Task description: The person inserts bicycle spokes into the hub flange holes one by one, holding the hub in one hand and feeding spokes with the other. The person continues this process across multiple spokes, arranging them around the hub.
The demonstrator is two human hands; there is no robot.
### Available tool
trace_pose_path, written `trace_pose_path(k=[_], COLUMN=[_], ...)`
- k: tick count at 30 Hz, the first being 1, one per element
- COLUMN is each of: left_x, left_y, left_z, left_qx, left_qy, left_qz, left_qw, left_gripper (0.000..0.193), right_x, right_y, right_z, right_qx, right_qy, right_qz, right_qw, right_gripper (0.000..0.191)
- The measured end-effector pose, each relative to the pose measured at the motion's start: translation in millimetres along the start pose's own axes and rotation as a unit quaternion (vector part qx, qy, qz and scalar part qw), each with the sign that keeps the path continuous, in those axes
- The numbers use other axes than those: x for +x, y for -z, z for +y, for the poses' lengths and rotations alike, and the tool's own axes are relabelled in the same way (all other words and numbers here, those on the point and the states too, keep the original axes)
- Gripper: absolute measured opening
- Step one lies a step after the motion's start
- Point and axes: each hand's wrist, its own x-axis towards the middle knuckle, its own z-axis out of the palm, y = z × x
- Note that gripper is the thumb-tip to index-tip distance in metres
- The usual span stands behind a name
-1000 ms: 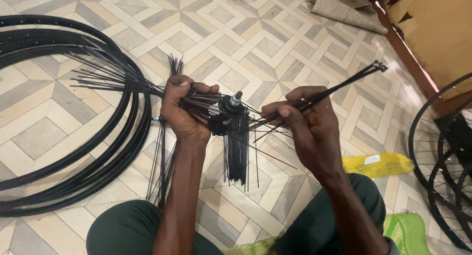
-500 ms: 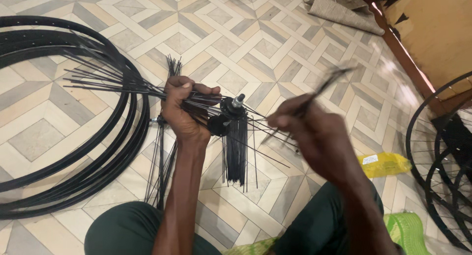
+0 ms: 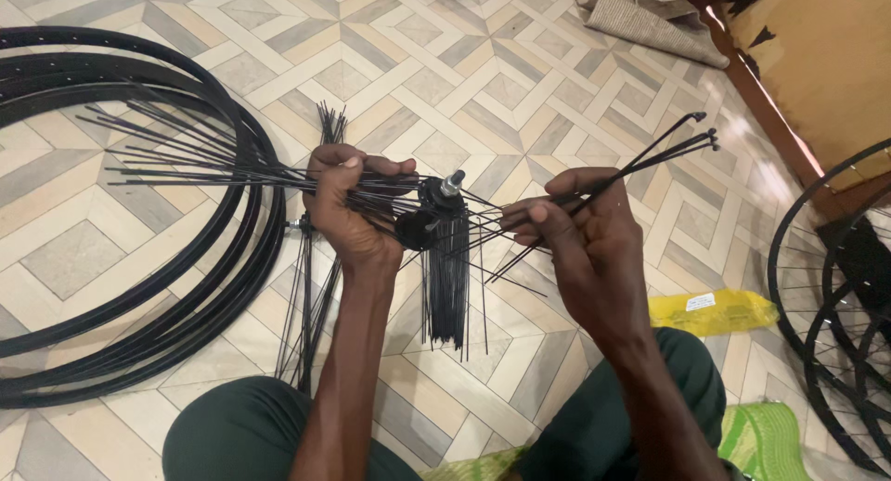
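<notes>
The left hand [image 3: 348,207] is clamped on the wheel hub [image 3: 436,207] and its fanned black spokes [image 3: 186,161], centre frame. The right hand [image 3: 580,235], blurred mid-swing half a second ago, now pinches loose spokes [image 3: 650,156] pointing to 2 o'clock, tips back near the hub, ready for threading; black rims [image 3: 139,286] lie at 9 o'clock

My left hand [image 3: 348,207] gripped a spoked hub [image 3: 436,207]; my right hand [image 3: 580,235] pinched loose spokes [image 3: 650,161] just beside it, black rims [image 3: 213,258] lying left on the floor.
</notes>
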Motion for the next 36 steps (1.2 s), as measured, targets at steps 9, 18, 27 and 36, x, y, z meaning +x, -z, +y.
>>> trace_pose_path(k=[9, 18, 27, 36], left_x=[-0.6, 1.5, 4.4, 3.4], left_y=[-1.9, 1.3, 6.7, 7.3], left_z=[-0.8, -0.9, -4.1, -4.1], left_qx=[0.005, 0.007, -0.029, -0.027], left_qy=[-0.017, 0.017, 0.047, 0.047], left_qz=[0.002, -0.002, -0.025, -0.010], left_qw=[1.000, 1.000, 0.998, 0.998], left_gripper=[0.013, 0.014, 0.017, 0.015], right_x=[-1.2, 6.3, 2.8, 1.7], right_y=[-4.0, 15.8, 22.8, 20.3], right_z=[-9.9, -38.2, -38.3, -27.9], right_qx=[-0.148, -0.149, 0.000, 0.030], right_qy=[0.022, 0.006, 0.101, 0.084], right_qz=[-0.052, -0.037, 0.064, 0.076], right_qw=[0.987, 0.988, 0.993, 0.993], right_gripper=[0.016, 0.012, 0.013, 0.014])
